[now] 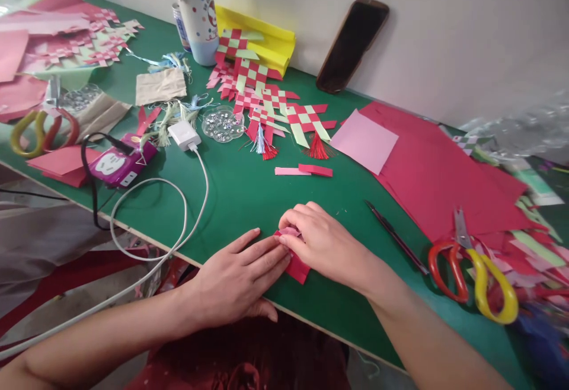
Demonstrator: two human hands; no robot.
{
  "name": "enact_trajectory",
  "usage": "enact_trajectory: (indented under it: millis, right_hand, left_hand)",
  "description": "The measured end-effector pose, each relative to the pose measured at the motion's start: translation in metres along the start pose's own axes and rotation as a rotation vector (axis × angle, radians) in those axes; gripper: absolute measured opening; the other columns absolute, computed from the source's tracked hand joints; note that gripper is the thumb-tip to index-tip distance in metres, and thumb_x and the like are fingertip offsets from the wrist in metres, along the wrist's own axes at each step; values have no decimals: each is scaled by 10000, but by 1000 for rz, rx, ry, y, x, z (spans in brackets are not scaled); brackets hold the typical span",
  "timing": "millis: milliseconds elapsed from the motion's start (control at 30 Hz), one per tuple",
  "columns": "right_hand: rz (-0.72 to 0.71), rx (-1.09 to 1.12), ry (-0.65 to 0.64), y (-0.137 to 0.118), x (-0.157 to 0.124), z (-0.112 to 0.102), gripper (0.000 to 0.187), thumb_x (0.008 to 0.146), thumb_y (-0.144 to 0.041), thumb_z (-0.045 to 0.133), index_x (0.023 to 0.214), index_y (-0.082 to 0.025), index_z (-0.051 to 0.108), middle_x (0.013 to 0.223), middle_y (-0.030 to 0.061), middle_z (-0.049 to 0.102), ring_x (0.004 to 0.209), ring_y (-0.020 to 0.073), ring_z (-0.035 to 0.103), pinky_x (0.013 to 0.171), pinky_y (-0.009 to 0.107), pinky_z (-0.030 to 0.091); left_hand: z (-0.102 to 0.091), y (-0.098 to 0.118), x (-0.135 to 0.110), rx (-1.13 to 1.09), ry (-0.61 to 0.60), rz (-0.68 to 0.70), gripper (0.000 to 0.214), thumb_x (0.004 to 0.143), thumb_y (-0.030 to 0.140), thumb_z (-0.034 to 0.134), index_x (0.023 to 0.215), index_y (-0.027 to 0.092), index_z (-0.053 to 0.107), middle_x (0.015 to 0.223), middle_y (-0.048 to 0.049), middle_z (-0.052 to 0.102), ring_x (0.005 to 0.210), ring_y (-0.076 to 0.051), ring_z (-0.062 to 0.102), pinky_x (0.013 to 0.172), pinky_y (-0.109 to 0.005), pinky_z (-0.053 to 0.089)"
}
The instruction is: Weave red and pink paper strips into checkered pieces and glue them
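Near the front edge of the green table lies a small red paper piece (297, 268), with a bit of pink paper (290, 232) at its upper end. My left hand (246, 271) rests flat, its extended fingertips touching the left side of the red paper. My right hand (317, 239) is curled, thumb and fingers pinching the paper's upper end. The exact fold is partly hidden by the fingers. Just beyond my hands lie a pink paper strip (291, 171) and a red paper strip (317, 170), overlapping end to end.
Woven paper fish (306, 118) with tassels lie farther back, beside a phone (353, 45) leaning on the wall. To the right are red sheets (427, 165), a pen (395, 236) and scissors (471, 271). A white cable (184, 200) loops on the left near a purple power adapter (122, 162).
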State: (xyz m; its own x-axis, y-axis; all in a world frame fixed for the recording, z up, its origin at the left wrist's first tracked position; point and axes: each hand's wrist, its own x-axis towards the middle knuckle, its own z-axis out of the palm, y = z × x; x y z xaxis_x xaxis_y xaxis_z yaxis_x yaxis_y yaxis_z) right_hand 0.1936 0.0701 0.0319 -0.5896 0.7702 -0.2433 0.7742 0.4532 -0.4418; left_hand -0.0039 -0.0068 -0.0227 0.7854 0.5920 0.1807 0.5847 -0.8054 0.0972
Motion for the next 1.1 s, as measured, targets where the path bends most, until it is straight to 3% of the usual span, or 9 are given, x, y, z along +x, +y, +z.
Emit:
enact_trajectory:
  millis: [167, 400, 833, 1100]
  right_hand:
    - [-7, 37, -34, -8, -3, -8, 177, 869, -57, 499, 791, -206, 555, 890, 15, 636, 848, 165, 529, 728, 285, 415]
    - [45, 13, -8, -2, 1, -2, 133, 926, -155, 499, 868, -210, 606, 895, 14, 679, 865, 185, 552, 758, 318, 405]
    - [10, -4, 85, 4, 0, 5, 181, 934, -152, 473, 809, -203, 592, 835, 14, 661, 802, 169, 541, 741, 307, 402]
    - [-8, 15, 159, 10, 0, 12, 160, 948, -177, 481, 894, -203, 630, 888, 33, 681, 866, 190, 579, 790, 328, 450]
  left_hand:
    - [0, 0, -1, 3, 10, 9, 790, 948, 707, 250, 1474, 133, 390, 1491, -33, 483, 1395, -245, 362, 1209, -441, 175]
    - [-1, 0, -1, 38, 0, -25, 790, 926, 734, 255, 1453, 176, 444, 1539, -8, 414, 1332, -354, 404, 1129, -510, 282]
    - [-1, 0, -1, 15, -12, 18, 755, 957, 679, 288, 1497, 156, 358, 1569, -66, 356, 1434, -286, 334, 1195, -467, 221]
    - [-3, -3, 1, -23, -45, 34, 718, 972, 662, 273, 1494, 177, 363, 1552, -33, 391, 1417, -289, 358, 1204, -486, 171]
